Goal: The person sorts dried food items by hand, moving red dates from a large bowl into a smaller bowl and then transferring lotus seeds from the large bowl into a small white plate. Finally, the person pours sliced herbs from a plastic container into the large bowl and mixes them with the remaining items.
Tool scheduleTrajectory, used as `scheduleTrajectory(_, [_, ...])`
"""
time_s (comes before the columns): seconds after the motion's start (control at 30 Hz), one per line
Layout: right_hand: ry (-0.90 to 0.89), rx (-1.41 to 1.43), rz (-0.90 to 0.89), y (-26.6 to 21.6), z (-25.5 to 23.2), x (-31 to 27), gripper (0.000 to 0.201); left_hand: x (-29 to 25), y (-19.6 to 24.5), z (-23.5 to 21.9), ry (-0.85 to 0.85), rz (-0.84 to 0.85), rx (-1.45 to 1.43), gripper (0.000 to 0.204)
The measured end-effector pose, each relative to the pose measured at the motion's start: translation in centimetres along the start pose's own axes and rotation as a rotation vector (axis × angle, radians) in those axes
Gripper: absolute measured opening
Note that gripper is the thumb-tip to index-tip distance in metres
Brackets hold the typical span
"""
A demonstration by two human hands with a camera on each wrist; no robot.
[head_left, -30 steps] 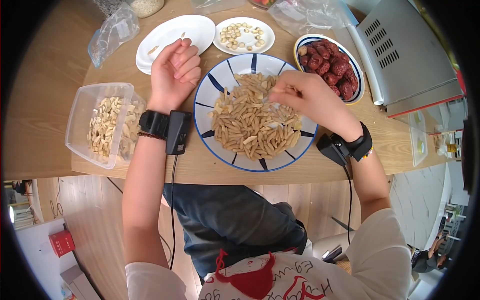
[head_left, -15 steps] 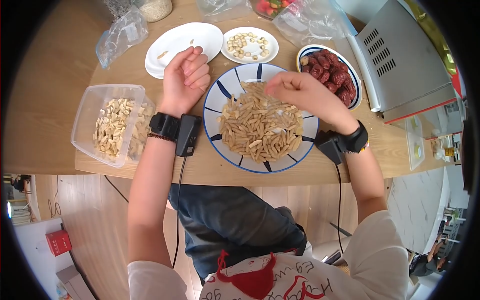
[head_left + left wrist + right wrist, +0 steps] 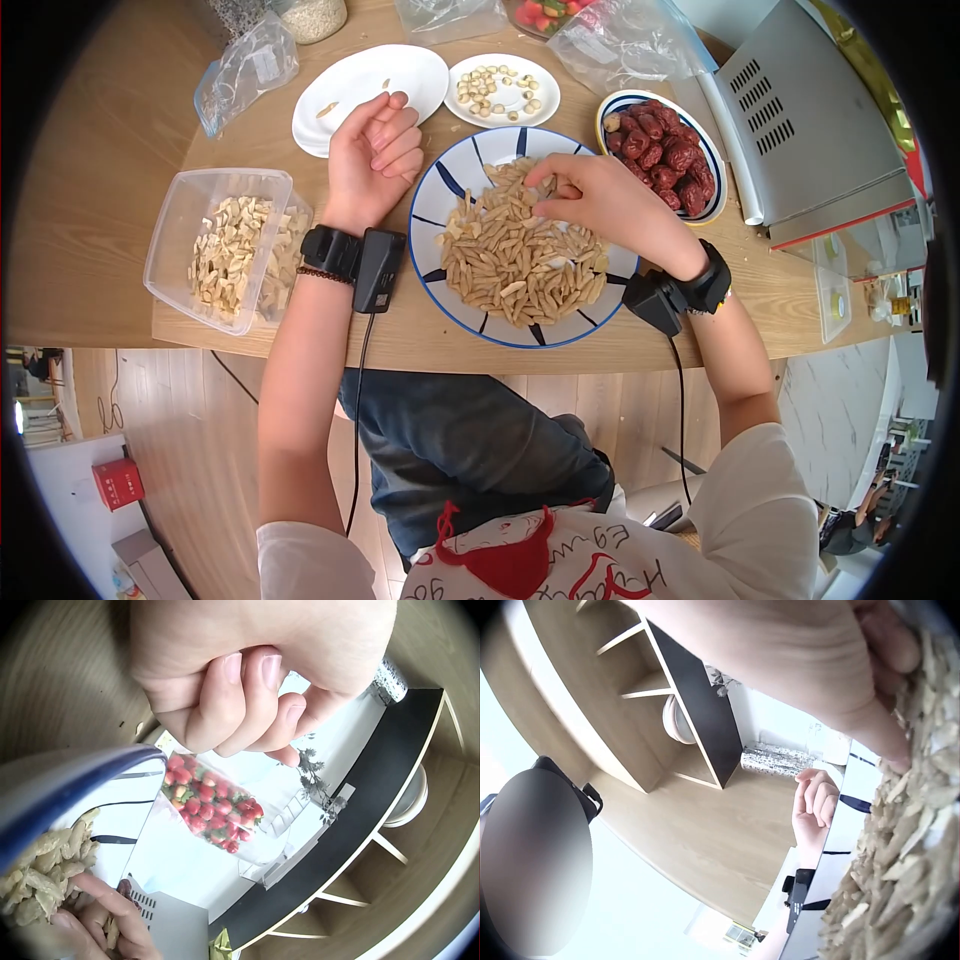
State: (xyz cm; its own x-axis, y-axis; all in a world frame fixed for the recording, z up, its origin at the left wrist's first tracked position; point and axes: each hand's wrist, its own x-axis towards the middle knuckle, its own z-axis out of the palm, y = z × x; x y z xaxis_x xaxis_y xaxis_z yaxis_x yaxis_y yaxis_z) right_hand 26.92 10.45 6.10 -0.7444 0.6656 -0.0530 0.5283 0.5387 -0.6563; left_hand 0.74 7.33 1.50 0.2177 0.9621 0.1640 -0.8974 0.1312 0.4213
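A large blue-rimmed plate [image 3: 425, 220] with dark stripes holds a heap of tan, spindle-shaped dried pieces [image 3: 515, 270]. Over the heap's far right part is my right hand [image 3: 615, 195], thumb and forefinger parted, their tips down at the pieces. In the right wrist view the thumb tip [image 3: 900, 763] meets the heap's edge. My left hand [image 3: 375, 155] is palm up just left of the plate, wrist on the table side, fingers loosely curled. Nothing shows in those fingers [image 3: 225, 705] in the left wrist view.
Left stands a clear plastic box [image 3: 165, 235] of cream chips. Behind are a white plate [image 3: 350, 75] with two small pieces and a small plate [image 3: 515, 115] of round pale seeds. A bowl [image 3: 605, 125] of red dates sits right, near a grey metal appliance [image 3: 800, 150].
The right hand lifted slightly and came back down, its thumb and forefinger now spread apart at the pieces. My left hand keeps its pose. The head view shifted a little.
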Motion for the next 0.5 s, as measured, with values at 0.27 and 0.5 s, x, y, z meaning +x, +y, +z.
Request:
scheduleTrajectory(0.27, [-0.083,0.071,-0.067,0.74,0.27,0.41,0.014,-0.01,-0.01,0.04,0.007,0.005,0.012,0.017])
scheduleTrajectory(0.5, [-0.157,0.383,0.078,0.7,-0.41,0.2,0.021,0.07,0.1,-0.18,-0.013,-0.009,-0.002,0.017])
